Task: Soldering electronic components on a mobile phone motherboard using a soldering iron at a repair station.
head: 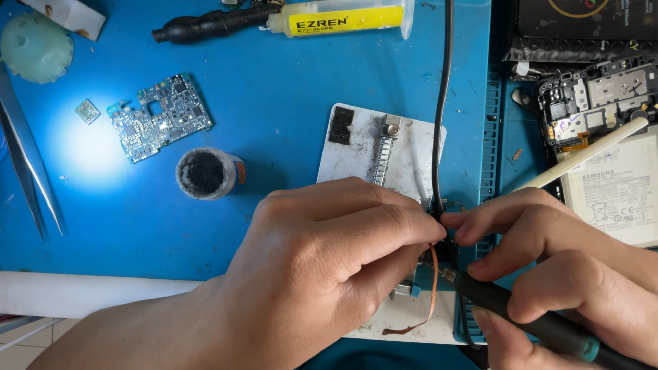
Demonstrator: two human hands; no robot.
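My left hand (322, 267) lies over a white metal holder plate (356, 147) and pinches a strip of copper braid (433, 288) between thumb and fingers. The braid curls down to the plate's front edge. My right hand (569, 267) grips a black soldering iron (528, 318) like a pen, its metal tip meeting the braid just right of my left fingertips. What lies under the fingers is hidden. A black cable (442, 103) runs down from the top to that spot.
On the blue mat (274, 82) lie a blue circuit board (161, 116), a small round pot of dark paste (205, 173), tweezers (24, 164), a yellow syringe tube (343, 19) and a green lump (34, 46). An opened phone (603, 137) with a white stick lies at right.
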